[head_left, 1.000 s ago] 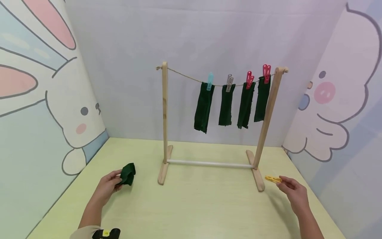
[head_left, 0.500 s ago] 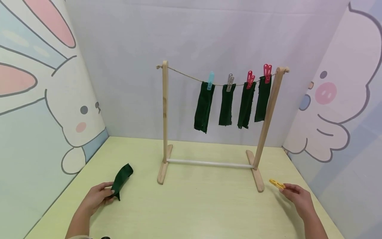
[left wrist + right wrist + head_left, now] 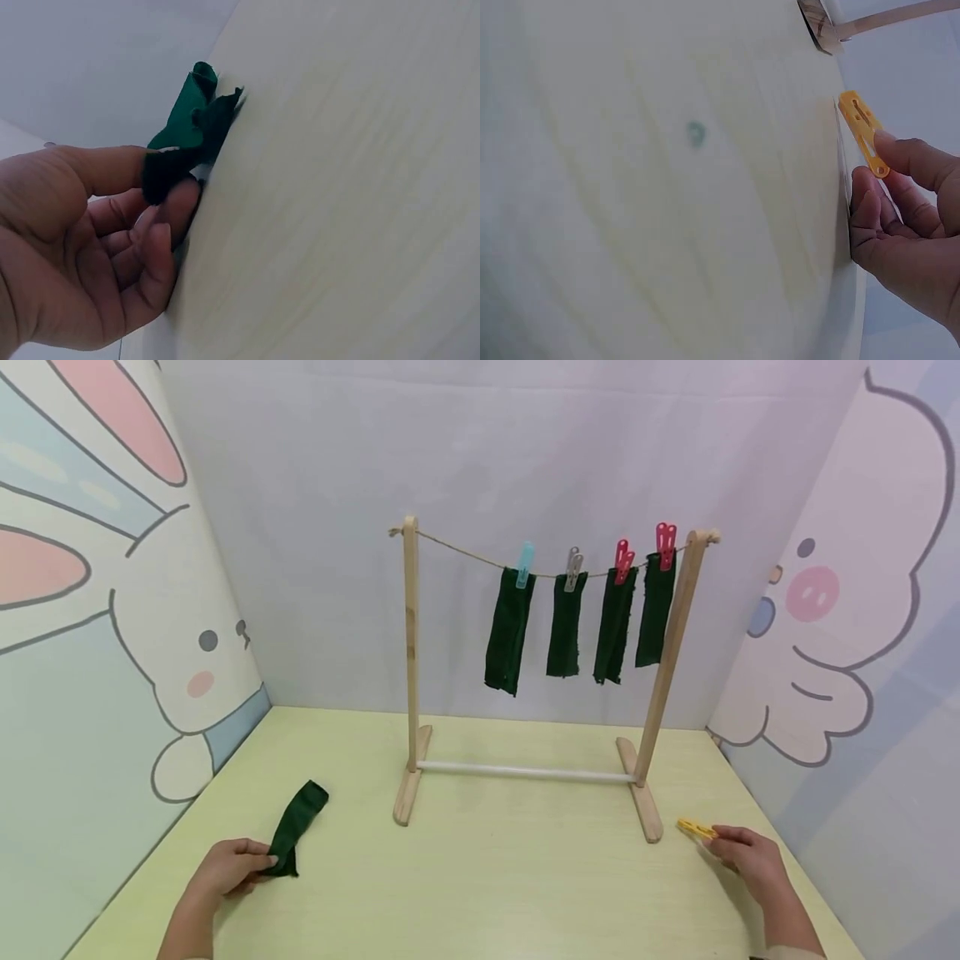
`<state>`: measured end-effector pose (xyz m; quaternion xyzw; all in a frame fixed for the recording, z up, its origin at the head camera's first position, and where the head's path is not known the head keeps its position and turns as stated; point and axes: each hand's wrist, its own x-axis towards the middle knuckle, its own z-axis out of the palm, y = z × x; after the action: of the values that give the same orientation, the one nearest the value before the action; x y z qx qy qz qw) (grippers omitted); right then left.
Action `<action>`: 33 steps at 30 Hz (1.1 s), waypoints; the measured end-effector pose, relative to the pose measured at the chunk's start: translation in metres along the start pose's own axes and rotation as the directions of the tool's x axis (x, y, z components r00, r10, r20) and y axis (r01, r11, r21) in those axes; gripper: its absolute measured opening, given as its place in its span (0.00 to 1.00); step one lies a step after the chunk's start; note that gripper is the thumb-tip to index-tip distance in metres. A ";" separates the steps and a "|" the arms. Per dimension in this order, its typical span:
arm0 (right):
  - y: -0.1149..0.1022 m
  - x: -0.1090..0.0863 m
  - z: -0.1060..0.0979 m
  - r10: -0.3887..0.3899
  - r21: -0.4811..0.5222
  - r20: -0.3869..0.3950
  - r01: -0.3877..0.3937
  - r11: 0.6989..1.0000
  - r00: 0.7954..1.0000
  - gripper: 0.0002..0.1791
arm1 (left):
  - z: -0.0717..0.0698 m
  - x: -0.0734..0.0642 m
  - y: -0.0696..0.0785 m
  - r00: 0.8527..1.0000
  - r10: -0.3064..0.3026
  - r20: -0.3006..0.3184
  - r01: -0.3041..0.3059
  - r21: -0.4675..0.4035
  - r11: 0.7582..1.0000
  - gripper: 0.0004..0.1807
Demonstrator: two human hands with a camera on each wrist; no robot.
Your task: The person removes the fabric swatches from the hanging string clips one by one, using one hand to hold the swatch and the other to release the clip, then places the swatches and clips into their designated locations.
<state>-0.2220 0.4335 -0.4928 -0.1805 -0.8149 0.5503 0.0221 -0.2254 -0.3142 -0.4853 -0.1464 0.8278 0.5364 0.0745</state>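
Note:
At the left of the table, my left hand (image 3: 228, 867) pinches one end of a dark green cloth strip (image 3: 298, 818) between thumb and fingers. The strip's far end lies away from the hand, toward the rack. In the left wrist view the green cloth (image 3: 187, 112) looks folded and bunched near the fingertips. My right hand (image 3: 750, 856), low over the right side of the table, holds a yellow clothespin (image 3: 696, 828) by one end. That clothespin (image 3: 864, 135) points away from the thumb and fingers in the right wrist view.
A wooden drying rack (image 3: 411, 643) stands at the back with a sagging twine line (image 3: 461, 550). Several green strips (image 3: 510, 631) hang there from a blue clothespin (image 3: 525, 566), a grey clothespin (image 3: 573, 568) and red clothespins (image 3: 665, 545). Cartoon-printed walls enclose the pale yellow table (image 3: 480, 877).
My left hand has drawn back toward the near left, and the bunched cloth has straightened out into a strip. The right hand with the yellow clothespin has lowered slightly toward me.

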 end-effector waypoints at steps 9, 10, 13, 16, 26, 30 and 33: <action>0.001 0.002 0.000 0.012 -0.071 -0.004 -0.012 0.997 1.000 0.22 | -0.004 -0.005 0.000 0.999 0.020 0.028 -0.021 0.050 0.999 0.14; 0.001 0.001 0.000 0.007 -0.086 -0.008 -0.008 0.996 1.000 0.23 | -0.004 -0.005 -0.001 0.999 0.026 0.034 -0.028 0.049 0.998 0.14; 0.000 0.000 0.001 -0.012 -0.121 -0.014 0.010 0.993 1.000 0.26 | -0.006 -0.006 -0.002 0.999 0.031 0.037 -0.033 0.044 0.998 0.17; 0.001 -0.003 0.001 -0.010 -0.129 -0.017 0.008 0.992 1.000 0.31 | -0.008 -0.009 -0.003 1.000 0.015 0.024 -0.016 0.038 0.999 0.22; 0.003 -0.026 -0.003 0.072 0.031 -0.040 -0.070 0.997 0.997 0.37 | -0.013 -0.032 0.006 1.000 -0.013 0.001 0.013 0.000 1.000 0.36; -0.009 -0.036 -0.003 0.020 0.118 -0.044 -0.014 0.993 0.999 0.23 | -0.014 -0.039 0.017 1.000 0.020 -0.018 -0.020 -0.015 1.000 0.37; -0.019 -0.043 0.003 -0.057 0.270 -0.056 0.071 0.960 0.997 0.07 | -0.011 -0.042 0.028 0.998 0.048 -0.043 -0.049 -0.031 0.998 0.37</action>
<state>-0.1875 0.4112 -0.4697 -0.1624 -0.7363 0.6515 0.0839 -0.1947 -0.3067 -0.4448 -0.1387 0.8239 0.5479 0.0417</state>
